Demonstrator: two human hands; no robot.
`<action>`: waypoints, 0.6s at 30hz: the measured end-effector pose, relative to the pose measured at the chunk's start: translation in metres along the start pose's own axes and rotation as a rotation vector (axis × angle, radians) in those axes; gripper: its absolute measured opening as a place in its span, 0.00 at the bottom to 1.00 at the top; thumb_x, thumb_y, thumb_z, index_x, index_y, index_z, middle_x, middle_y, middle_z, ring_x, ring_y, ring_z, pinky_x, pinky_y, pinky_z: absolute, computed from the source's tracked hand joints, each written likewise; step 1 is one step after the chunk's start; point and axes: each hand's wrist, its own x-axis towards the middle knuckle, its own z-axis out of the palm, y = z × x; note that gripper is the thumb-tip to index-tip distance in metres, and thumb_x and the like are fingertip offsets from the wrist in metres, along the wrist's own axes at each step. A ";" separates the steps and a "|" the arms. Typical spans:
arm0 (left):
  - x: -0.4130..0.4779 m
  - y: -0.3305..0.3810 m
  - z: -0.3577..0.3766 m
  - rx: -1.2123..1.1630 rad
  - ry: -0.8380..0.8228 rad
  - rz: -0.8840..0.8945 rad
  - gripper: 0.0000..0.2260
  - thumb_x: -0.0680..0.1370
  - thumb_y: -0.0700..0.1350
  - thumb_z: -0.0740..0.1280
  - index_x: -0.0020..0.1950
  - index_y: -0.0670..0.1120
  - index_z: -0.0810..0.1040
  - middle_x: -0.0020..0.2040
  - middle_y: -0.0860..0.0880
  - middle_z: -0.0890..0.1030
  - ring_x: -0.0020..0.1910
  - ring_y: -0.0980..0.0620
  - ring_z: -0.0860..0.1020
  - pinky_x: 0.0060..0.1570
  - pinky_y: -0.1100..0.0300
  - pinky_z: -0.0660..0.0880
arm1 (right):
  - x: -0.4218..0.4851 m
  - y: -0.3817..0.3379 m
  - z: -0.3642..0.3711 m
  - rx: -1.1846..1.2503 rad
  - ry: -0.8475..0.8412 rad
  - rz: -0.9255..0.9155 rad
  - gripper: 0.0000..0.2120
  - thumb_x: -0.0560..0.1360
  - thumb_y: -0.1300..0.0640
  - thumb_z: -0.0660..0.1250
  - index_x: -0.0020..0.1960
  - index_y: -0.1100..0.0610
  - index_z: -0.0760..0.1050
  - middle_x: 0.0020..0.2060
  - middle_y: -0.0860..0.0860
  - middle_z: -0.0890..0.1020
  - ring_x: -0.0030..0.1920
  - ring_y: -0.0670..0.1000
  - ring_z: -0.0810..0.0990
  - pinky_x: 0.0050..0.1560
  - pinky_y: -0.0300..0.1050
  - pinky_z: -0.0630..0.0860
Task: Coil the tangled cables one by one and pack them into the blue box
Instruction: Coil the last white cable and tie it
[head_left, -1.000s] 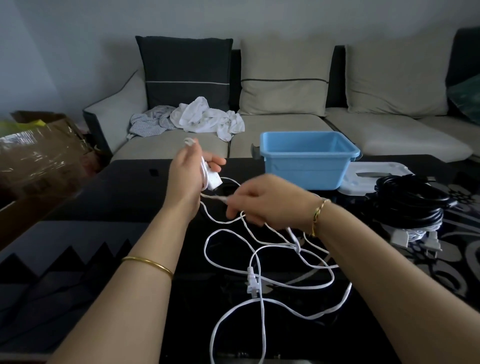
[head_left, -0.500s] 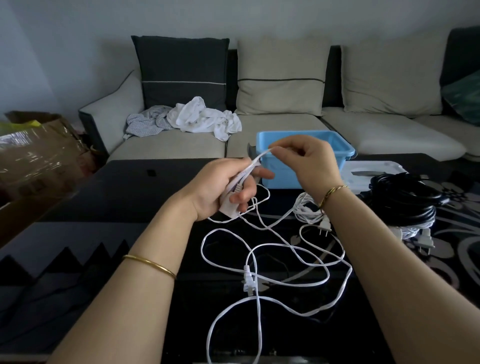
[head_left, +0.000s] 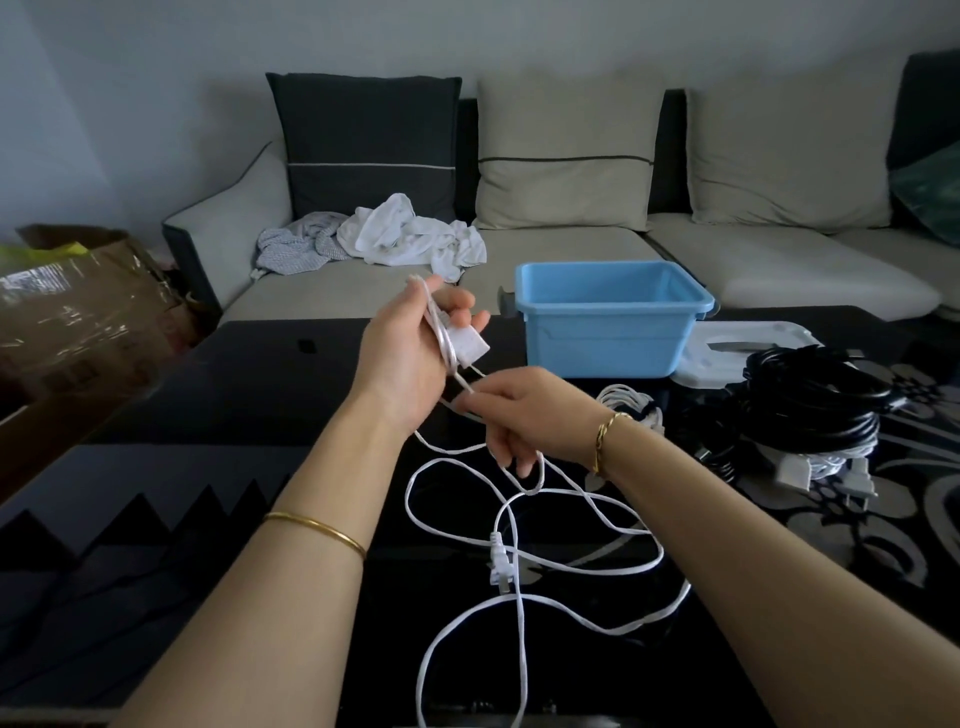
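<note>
**Hands.** The left hand (head_left: 415, 345) is raised to the left of the blue box (head_left: 597, 345). It grips several turns of the white cable (head_left: 518, 597) and the cable's white adapter block (head_left: 467, 347) across the palm, fingers curled round them. The right hand (head_left: 524, 418) is lower, in front of the box. It pinches a strand of the same cable between thumb and forefinger, and a loop hangs round its lower fingers.

**Task item.** The rest of the cable lies in loose, crossing loops on the black table (head_left: 249, 395) in front of the box, with its plug (head_left: 501, 566) among them.

**Edges and room.**
- The box stands at the table's far edge, close to the sofa (head_left: 571, 249).
- A broad bare stretch of table runs left of the box to the left edge.
- Right of the box lie a white lid (head_left: 727, 338) and a black cable coil (head_left: 810, 405), the coil crowding that corner.
- A small white coil (head_left: 628, 402) sits just in front of the box.

**Writing.** Any print on the adapter block is too small to read.
</note>
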 end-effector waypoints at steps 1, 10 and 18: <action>0.002 -0.001 -0.002 0.056 0.051 0.044 0.12 0.84 0.45 0.51 0.61 0.40 0.68 0.32 0.49 0.79 0.30 0.55 0.75 0.53 0.52 0.77 | -0.002 -0.001 0.000 -0.011 -0.059 0.005 0.13 0.80 0.56 0.57 0.53 0.62 0.76 0.26 0.53 0.77 0.21 0.49 0.73 0.26 0.34 0.71; -0.005 -0.009 -0.019 1.126 -0.001 0.105 0.13 0.82 0.44 0.53 0.43 0.47 0.74 0.33 0.50 0.82 0.33 0.57 0.77 0.41 0.58 0.72 | -0.011 -0.017 -0.026 -0.137 0.289 -0.173 0.07 0.74 0.55 0.68 0.40 0.58 0.79 0.21 0.46 0.74 0.24 0.45 0.72 0.29 0.40 0.73; -0.015 -0.009 0.009 0.854 -0.314 -0.291 0.22 0.84 0.52 0.50 0.59 0.35 0.73 0.24 0.47 0.76 0.22 0.53 0.71 0.32 0.58 0.76 | 0.002 0.008 -0.042 -0.066 0.706 -0.246 0.02 0.72 0.57 0.70 0.41 0.52 0.81 0.30 0.40 0.77 0.37 0.42 0.76 0.41 0.45 0.76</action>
